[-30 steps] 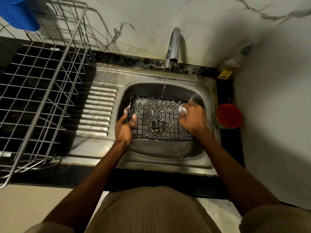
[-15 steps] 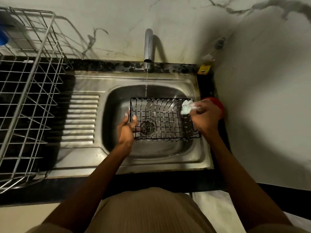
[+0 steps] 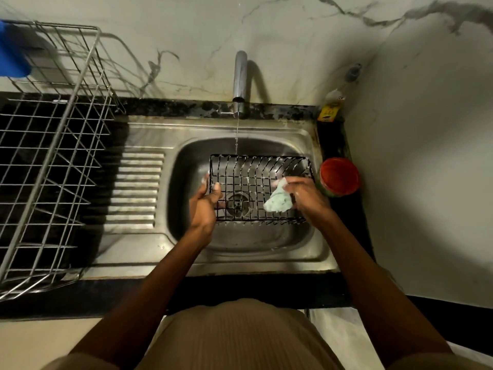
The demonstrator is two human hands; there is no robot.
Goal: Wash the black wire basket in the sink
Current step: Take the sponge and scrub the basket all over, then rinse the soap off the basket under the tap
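Observation:
The black wire basket sits open side up in the steel sink, with soap suds on its wires. My left hand grips its left rim, thumb hooked inside. My right hand holds a pale green soapy scrub pad inside the basket at its right end. A thin stream of water falls from the tap onto the basket's far edge. The sink drain shows through the wires.
A large steel dish rack stands on the dark counter at the left, with a blue object at its far corner. A red-lidded tub sits right of the sink. A bottle with a yellow label stands in the back right corner.
My right hand with the scrub pad has moved from the basket's far right corner down into its right end. The left hand keeps its grip.

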